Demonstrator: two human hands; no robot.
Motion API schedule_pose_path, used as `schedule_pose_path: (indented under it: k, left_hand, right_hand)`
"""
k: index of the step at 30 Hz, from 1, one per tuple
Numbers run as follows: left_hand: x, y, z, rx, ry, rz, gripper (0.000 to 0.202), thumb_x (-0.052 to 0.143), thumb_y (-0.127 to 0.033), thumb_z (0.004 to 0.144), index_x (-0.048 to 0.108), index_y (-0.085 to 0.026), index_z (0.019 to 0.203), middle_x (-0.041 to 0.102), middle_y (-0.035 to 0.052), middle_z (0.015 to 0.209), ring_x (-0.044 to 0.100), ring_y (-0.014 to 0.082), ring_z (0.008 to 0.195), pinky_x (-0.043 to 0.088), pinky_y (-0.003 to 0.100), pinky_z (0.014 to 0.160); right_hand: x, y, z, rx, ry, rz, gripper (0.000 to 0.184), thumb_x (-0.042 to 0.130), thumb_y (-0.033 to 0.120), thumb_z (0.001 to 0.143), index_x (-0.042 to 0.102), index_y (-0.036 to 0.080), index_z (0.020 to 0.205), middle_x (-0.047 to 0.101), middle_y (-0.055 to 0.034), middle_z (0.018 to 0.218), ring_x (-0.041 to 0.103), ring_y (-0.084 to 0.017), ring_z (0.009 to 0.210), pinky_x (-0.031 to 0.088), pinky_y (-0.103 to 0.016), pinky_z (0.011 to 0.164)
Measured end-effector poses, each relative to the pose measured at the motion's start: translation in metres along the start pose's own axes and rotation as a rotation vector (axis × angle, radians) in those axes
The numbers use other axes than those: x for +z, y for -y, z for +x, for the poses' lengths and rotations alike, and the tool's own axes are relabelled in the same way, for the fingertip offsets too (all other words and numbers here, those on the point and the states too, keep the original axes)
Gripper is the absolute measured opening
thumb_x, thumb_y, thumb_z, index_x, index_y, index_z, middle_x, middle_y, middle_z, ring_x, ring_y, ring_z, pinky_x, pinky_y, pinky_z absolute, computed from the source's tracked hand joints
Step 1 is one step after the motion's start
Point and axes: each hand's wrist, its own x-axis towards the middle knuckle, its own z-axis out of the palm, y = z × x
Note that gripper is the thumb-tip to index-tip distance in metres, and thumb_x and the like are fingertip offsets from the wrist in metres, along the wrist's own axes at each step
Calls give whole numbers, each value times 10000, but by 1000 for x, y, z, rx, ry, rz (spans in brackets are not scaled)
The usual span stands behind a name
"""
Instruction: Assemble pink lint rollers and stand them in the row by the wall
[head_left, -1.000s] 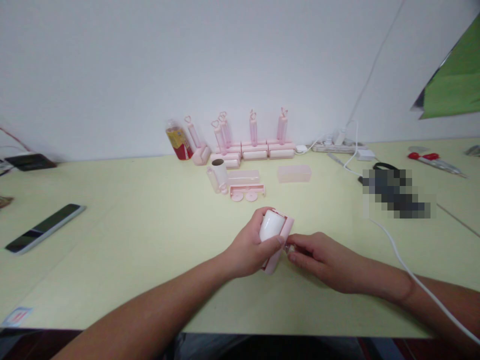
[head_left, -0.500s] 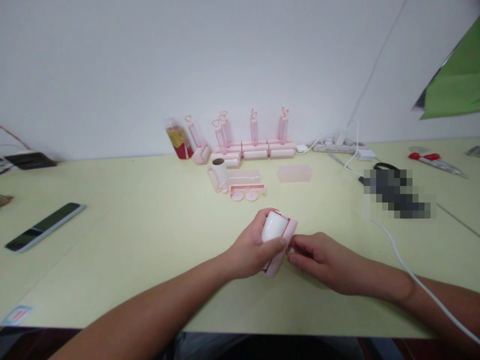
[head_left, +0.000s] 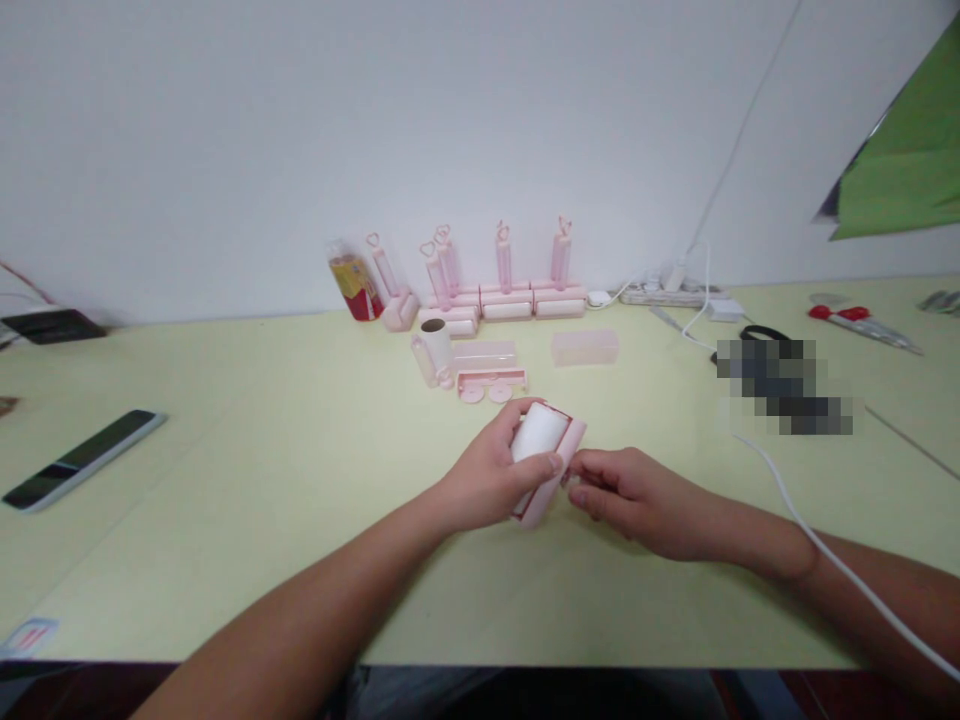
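Observation:
My left hand (head_left: 489, 475) is wrapped round a pink lint roller (head_left: 540, 432), with the thumb across its pink casing and the white paper roll facing up. It is held tilted above the table. At the casing's right side, my right hand (head_left: 641, 502) has its thumb and bent fingers close together. Something small shows at those fingertips, too small to make out. Beyond the hands lie an open pink casing (head_left: 491, 380) with two round discs, a white paper roll (head_left: 438, 345) standing on end, a clear pink handle (head_left: 424, 360) leaning by it, and translucent pink covers (head_left: 585, 347).
Along the wall stand several pink lint rollers (head_left: 506, 300) with upright heart-topped handles, beside a yellow-red packet (head_left: 354, 283). A phone-like device (head_left: 86, 460) lies left. To the right are a power strip (head_left: 667, 292), a white cable (head_left: 795, 510), a dark blurred item (head_left: 787, 390) and red-handled scissors (head_left: 862, 322).
Both hands and the lint roller have shifted slightly up and left in view. The right fingertips have drawn a little apart from each other beside the casing.

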Motion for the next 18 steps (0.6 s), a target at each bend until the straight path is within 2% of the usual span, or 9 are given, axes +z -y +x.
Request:
schedule_pose_path:
  k: [6,9,11,14,16,18]
  left_hand:
    - [-5,-4,-3,20,79,106,532,649,-399,836,479,-190,1295,601,58,1072,556,208,920,442,318,817]
    - [-13,-10,9,42,65,211,540,551,-484,901,471,-173,1334,623,76,1058,580,204,885,445,309,766]
    - [-20,-16,31,124,-6,322,505,464,-489,945,488,-164,1330,635,89,1063,593,206,883,443,311,754]
    - [-25,-22,81,297,-59,599,424,437,-431,958,570,-133,1230,637,120,1127,602,231,946,446,348,833]
    - [-22,-22,120,377,-39,816,381,455,-368,943,588,-124,1202,620,140,1181,578,264,1055,426,382,928]
    - [-15,-18,154,356,9,1029,356,484,-310,915,583,-138,1211,594,149,1226,546,288,1135,393,415,993]
  right_hand:
    - [-2,0,-6,43,53,108,178,493,310,961,565,164,890,424,49,660,401,-85,545,316,-209,491]
    - [-5,-2,-8,77,80,209,209,474,350,973,559,162,938,426,49,686,402,-74,529,338,-197,475]
    - [-6,-3,-8,109,87,274,235,463,374,979,558,158,985,446,44,706,409,-68,520,356,-191,469]
    - [-6,-6,-7,111,94,322,264,479,399,973,564,151,1004,450,44,708,399,-60,519,354,-182,468]
    - [-5,-9,-7,90,98,335,275,493,413,968,571,150,991,426,50,690,377,-57,521,334,-177,464]
    - [-6,-11,-6,81,93,349,285,493,424,968,574,151,984,414,54,680,373,-56,518,324,-174,459]
